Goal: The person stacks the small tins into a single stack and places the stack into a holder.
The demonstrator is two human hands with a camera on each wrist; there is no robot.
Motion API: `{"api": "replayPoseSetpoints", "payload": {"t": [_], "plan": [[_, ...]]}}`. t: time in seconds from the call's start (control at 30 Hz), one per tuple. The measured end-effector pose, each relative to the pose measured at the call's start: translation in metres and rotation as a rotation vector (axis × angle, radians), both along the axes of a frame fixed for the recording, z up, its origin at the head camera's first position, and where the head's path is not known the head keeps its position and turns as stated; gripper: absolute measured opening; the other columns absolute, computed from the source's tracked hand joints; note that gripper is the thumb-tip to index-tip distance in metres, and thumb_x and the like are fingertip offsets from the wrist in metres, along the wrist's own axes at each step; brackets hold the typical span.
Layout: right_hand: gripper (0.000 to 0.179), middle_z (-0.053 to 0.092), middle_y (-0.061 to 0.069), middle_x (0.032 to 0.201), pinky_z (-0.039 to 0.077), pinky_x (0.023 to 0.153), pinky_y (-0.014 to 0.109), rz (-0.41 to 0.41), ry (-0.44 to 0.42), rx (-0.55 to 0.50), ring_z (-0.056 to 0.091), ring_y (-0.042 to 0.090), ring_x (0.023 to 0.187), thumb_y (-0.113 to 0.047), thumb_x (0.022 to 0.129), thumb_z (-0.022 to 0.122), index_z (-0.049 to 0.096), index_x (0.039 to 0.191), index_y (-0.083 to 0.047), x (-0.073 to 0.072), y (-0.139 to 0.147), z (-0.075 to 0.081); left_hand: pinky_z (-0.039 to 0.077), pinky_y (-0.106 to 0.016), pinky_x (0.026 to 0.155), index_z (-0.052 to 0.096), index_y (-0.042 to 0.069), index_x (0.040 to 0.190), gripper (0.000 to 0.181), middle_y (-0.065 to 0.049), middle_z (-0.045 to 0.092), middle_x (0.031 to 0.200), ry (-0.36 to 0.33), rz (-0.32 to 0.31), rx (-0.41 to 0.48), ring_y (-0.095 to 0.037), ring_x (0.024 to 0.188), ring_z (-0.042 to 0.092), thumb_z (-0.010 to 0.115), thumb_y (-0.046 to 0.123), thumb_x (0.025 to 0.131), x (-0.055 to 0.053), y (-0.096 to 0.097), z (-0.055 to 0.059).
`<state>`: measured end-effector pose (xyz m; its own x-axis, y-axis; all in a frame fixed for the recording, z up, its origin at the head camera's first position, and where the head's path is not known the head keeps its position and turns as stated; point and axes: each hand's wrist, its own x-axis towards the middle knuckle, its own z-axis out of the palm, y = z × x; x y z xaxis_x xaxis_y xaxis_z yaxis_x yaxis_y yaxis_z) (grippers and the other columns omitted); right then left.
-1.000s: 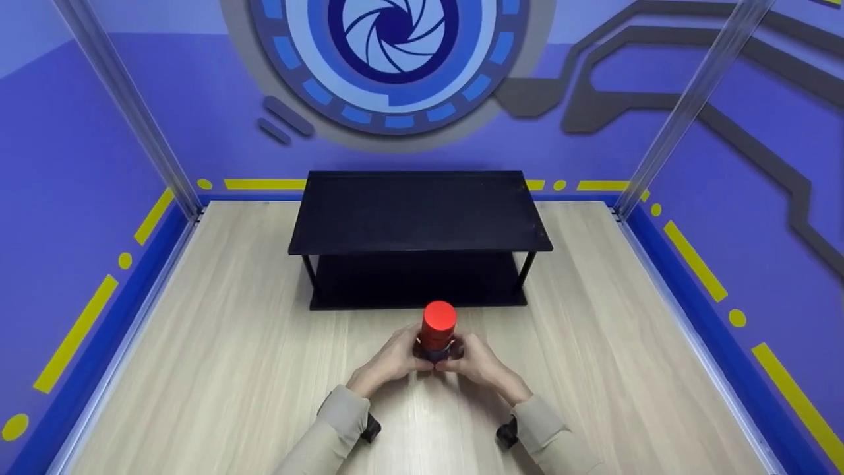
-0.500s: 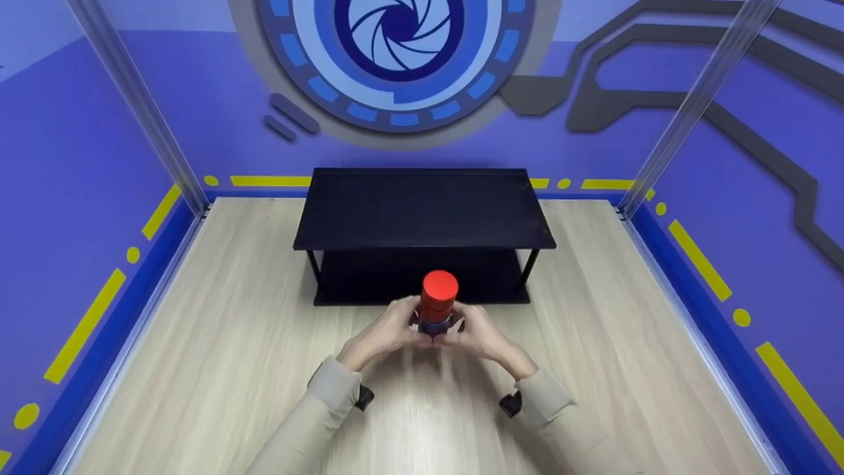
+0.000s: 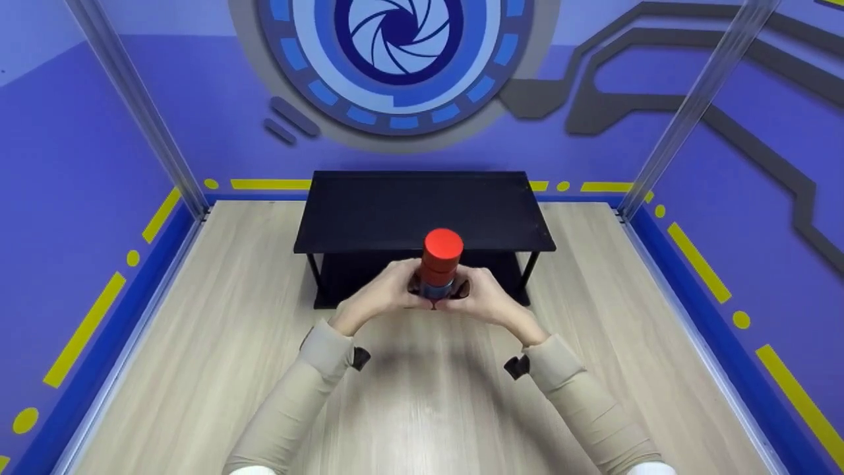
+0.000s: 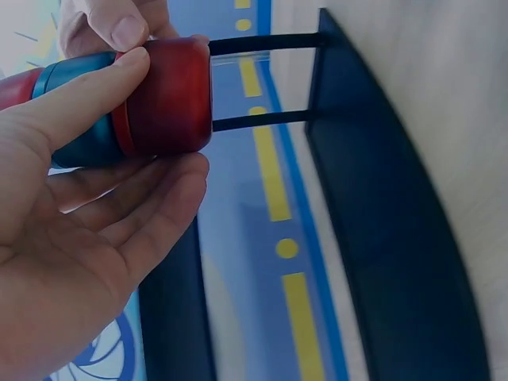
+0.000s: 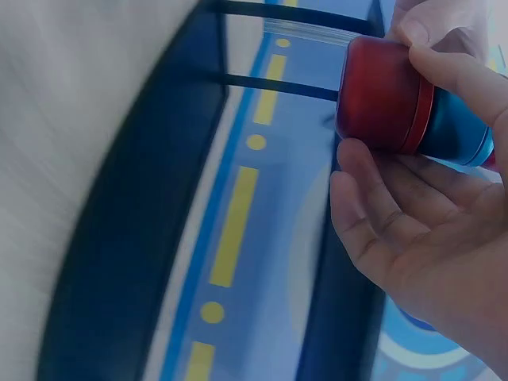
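A red-and-blue cylindrical bottle (image 3: 443, 249) is held upright between both hands, raised off the table in front of the black shelf (image 3: 425, 211). It has a red top, a blue band (image 4: 87, 111) and a red base (image 5: 381, 94). My left hand (image 3: 382, 290) grips its left side, thumb on the near face and fingers curled behind. From the other side my right hand (image 3: 491, 297) holds it the same way, the two thumb tips almost meeting. In the head view the bottle's top overlaps the front edge of the shelf's upper board.
The two-tier shelf stands near the back wall, its lower board (image 3: 330, 295) on the wooden table (image 3: 217, 343). Thin black posts (image 3: 529, 267) join the boards at the corners. Blue patterned walls (image 3: 92, 185) enclose the back and sides.
Both hands have lifted the bottle up and forward from near the tabletop toward the shelf's upper board. The grip stays the same.
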<state>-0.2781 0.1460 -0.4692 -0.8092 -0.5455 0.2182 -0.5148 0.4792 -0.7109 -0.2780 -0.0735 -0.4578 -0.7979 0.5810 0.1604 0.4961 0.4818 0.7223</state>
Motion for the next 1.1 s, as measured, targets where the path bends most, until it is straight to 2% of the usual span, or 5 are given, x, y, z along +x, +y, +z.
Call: {"api": "replayPoseSetpoints", "payload": {"t": [0.33,0.53,0.73,0.9,1.1], "plan": [[0.044,0.07,0.006,0.09,0.051,0.062,0.021,0.028,-0.014,-0.021,0.064,0.017,0.072,-0.03,0.076,0.082,0.065,0.113,-0.014,-0.015,0.0,0.024,0.054,-0.033,0.08,0.059,0.007,0.121,0.053,-0.008,0.068,0.109,0.035,-0.003,-0.059,-0.017,0.089,0.064,0.083,0.018,0.074,-0.015,-0.004,0.03],[0.043,0.068,0.008,0.083,0.052,0.061,0.023,0.006,-0.017,-0.027,0.063,0.015,0.068,-0.024,0.076,0.082,0.065,0.113,-0.012,-0.025,-0.003,0.043,0.054,-0.034,0.083,0.059,0.007,0.122,0.054,-0.009,0.068,0.111,0.021,0.003,-0.046,-0.019,0.092,0.065,0.082,0.017,0.075,-0.027,-0.006,0.046],[0.045,0.07,0.009,0.083,0.052,0.061,0.025,-0.016,0.019,-0.042,0.064,0.016,0.068,-0.019,0.075,0.081,0.064,0.115,-0.008,-0.04,-0.005,0.056,0.055,-0.033,0.083,0.059,0.005,0.122,0.053,-0.011,0.069,0.107,0.031,0.019,-0.027,-0.021,0.091,0.067,0.082,0.016,0.075,-0.041,-0.006,0.061],[0.046,0.071,0.01,0.083,0.051,0.061,0.025,-0.054,0.035,-0.055,0.064,0.017,0.068,-0.021,0.074,0.081,0.065,0.114,-0.005,-0.055,-0.006,0.061,0.055,-0.034,0.083,0.059,0.003,0.121,0.053,-0.014,0.07,0.104,0.047,0.061,-0.003,-0.023,0.092,0.067,0.082,0.013,0.074,-0.055,-0.004,0.066],[0.049,0.072,0.012,0.089,0.05,0.063,0.023,-0.096,0.033,-0.063,0.064,0.019,0.072,-0.023,0.074,0.082,0.065,0.116,-0.006,-0.076,-0.005,0.063,0.055,-0.035,0.085,0.057,0.002,0.124,0.054,-0.015,0.069,0.107,0.051,0.116,0.025,-0.025,0.095,0.068,0.08,0.012,0.077,-0.072,0.002,0.063]]}}
